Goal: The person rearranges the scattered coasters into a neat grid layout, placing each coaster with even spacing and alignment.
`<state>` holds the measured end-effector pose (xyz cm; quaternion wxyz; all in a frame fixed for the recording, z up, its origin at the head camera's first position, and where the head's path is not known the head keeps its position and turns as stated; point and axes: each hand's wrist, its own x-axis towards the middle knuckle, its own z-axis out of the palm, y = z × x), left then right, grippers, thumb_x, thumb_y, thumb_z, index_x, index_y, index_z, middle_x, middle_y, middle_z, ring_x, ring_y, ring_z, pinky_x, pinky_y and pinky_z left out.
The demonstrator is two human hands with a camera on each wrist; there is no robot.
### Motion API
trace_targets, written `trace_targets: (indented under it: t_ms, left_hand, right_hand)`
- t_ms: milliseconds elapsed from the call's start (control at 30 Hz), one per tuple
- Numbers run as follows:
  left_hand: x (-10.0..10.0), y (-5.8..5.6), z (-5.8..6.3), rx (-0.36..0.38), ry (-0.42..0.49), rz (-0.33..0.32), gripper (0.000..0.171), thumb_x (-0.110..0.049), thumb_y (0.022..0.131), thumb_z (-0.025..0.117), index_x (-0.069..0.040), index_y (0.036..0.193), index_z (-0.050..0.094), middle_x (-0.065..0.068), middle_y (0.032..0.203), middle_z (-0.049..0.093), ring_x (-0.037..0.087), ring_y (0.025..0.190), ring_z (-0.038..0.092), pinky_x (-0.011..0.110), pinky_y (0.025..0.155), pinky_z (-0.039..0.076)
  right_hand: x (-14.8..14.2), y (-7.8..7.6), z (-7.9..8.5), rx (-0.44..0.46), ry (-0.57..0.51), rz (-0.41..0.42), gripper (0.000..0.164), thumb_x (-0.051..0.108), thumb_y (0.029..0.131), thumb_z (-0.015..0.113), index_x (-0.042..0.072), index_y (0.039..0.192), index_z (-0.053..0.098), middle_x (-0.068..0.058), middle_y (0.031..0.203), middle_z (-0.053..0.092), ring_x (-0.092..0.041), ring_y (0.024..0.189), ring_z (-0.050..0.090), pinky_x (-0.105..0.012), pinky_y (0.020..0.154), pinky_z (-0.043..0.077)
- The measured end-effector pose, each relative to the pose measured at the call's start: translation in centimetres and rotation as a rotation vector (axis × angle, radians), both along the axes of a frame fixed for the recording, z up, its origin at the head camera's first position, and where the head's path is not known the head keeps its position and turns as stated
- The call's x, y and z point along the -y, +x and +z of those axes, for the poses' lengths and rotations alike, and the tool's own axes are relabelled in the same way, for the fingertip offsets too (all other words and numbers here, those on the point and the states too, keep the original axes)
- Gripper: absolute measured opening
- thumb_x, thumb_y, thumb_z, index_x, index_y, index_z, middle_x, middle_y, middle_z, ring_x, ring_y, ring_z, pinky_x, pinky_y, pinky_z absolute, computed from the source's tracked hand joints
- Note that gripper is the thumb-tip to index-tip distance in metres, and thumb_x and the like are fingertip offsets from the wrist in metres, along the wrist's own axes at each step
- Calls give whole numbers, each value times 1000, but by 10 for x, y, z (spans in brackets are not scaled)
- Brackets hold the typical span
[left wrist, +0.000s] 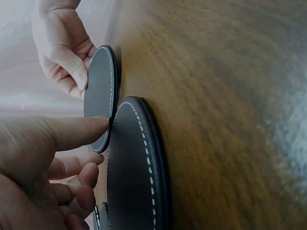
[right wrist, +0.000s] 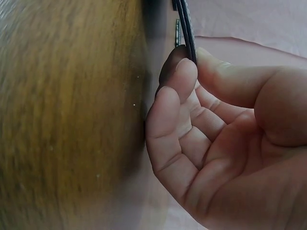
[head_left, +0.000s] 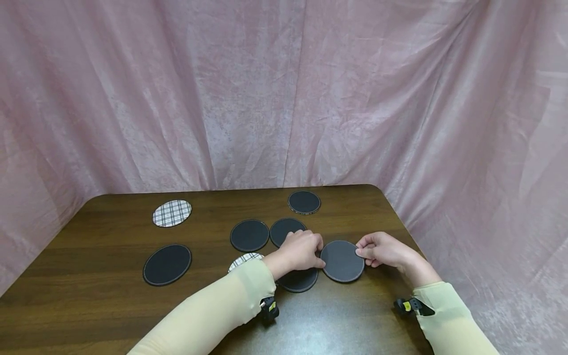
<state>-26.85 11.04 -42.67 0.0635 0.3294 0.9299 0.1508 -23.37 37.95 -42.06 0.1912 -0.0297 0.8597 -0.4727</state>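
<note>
A round black coaster (head_left: 342, 261) with a stitched rim is held a little above the table between my two hands. My right hand (head_left: 385, 254) pinches its right edge between thumb and fingers; the right wrist view shows the coaster (right wrist: 186, 28) edge-on. At its left edge is my left hand (head_left: 298, 251), its thumb (left wrist: 79, 132) on the rim and fingers by the far side. Another black coaster (head_left: 298, 281) lies under the left hand, partly covered by it. Behind that hand, a further black coaster (head_left: 286, 229) is also partly hidden.
Further left lie black coasters, one mid-table (head_left: 250, 235) and one near the left (head_left: 167, 265). A plaid coaster (head_left: 172, 213) lies at the back left, and another plaid one (head_left: 243, 259) shows beside the left sleeve. One black coaster (head_left: 303, 202) is near the back edge. Pink curtain (head_left: 248, 98) surrounds the table.
</note>
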Motion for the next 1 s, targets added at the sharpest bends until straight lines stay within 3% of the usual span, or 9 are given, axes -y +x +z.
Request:
trace_targets:
  t_ms: [1000]
  left_hand:
    - [6,4,0,-16,-19,1,34,-41,90,93,-16,106,77,-5,96,66,17,89,55,34,80,42]
  right_hand:
    - [8,1,-2,-96,106,-6,14,6,100,79,-5,103,72,-4,79,67,-18,73,64,-35,67,57]
